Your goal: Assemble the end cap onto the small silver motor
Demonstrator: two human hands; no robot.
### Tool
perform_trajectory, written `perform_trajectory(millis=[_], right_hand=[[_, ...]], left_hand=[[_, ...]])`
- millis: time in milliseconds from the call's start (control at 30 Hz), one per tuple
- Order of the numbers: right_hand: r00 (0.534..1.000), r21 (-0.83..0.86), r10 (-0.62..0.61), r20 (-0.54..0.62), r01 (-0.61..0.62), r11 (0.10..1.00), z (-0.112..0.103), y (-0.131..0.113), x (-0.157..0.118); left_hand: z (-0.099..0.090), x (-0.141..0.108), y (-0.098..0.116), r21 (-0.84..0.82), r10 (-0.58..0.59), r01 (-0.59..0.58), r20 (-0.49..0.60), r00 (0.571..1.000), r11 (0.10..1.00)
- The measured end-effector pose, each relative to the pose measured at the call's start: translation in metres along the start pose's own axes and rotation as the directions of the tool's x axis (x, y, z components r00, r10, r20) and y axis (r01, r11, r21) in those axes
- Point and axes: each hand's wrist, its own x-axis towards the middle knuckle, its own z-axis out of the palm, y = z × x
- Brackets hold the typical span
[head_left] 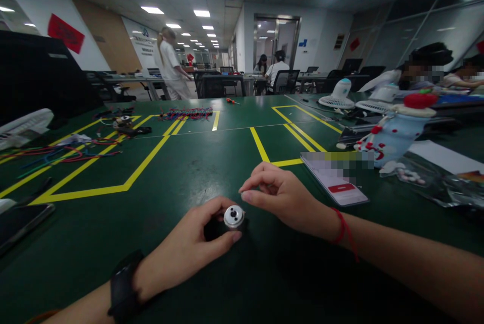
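Observation:
My left hand (189, 243) is closed around a small silver cylinder that looks like a small motor (234, 217). Its round end face points up, with a dark centre and small dark holes. Thumb and fingers grip it from two sides, low over the green table. Just to the right and slightly farther off, my right hand (282, 198) hovers with thumb and forefinger brought together in a pinch. Whatever is between those fingertips, if anything, is too small to make out. The right hand is apart from the cylinder.
A phone (335, 180) lies right of my right hand; behind it stands a light-blue tumbler (401, 132) beside plastic bags. Another phone (26, 225) is at the left edge. Loose wires (75, 155), a wire bundle (189, 113) and a screwdriver (233, 101) lie farther back.

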Motion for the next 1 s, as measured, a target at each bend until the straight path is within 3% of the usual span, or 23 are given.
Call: perform_trajectory(millis=[200, 467, 533, 633, 733, 800, 900, 1000], right_hand=[[0.951, -0.138, -0.021, 0.309, 0.066, 0.988, -0.019, 0.024, -0.012], [0.929, -0.175, -0.017, 0.369, 0.087, 0.981, -0.017, 0.026, -0.016], [0.934, -0.094, -0.009, 0.358, 0.045, 0.995, -0.019, 0.026, -0.016], [0.962, 0.116, 0.1, 0.252, -0.133, 0.984, -0.023, 0.033, -0.013], [0.952, 0.357, 0.293, 0.093, -0.306, 0.882, -0.026, 0.044, -0.009], [0.933, 0.439, 0.358, 0.046, -0.341, 0.831, -0.028, 0.048, -0.008], [0.961, 0.283, 0.237, 0.143, -0.269, 0.92, -0.025, 0.041, -0.01], [0.946, -0.031, 0.011, 0.324, -0.001, 1.0, -0.016, 0.026, -0.017]], left_hand=[[-0.003, -0.001, 0.004, -0.065, -0.008, 0.009, 0.017, 1.0, 0.998], [-0.003, 0.0, 0.001, -0.064, -0.016, 0.018, 0.025, 1.0, 0.998], [-0.003, -0.001, 0.002, -0.048, -0.013, 0.014, 0.02, 1.0, 0.999], [-0.004, -0.002, 0.002, -0.033, -0.015, 0.015, 0.01, 1.0, 0.999], [-0.004, -0.003, 0.002, -0.033, -0.019, 0.02, 0.018, 1.0, 0.999], [-0.004, -0.003, 0.003, -0.037, -0.02, 0.021, 0.021, 1.0, 0.999], [-0.004, -0.002, 0.002, -0.042, -0.019, 0.019, 0.015, 1.0, 0.999], [-0.004, -0.001, 0.002, -0.051, -0.008, 0.008, 0.008, 1.0, 0.999]])
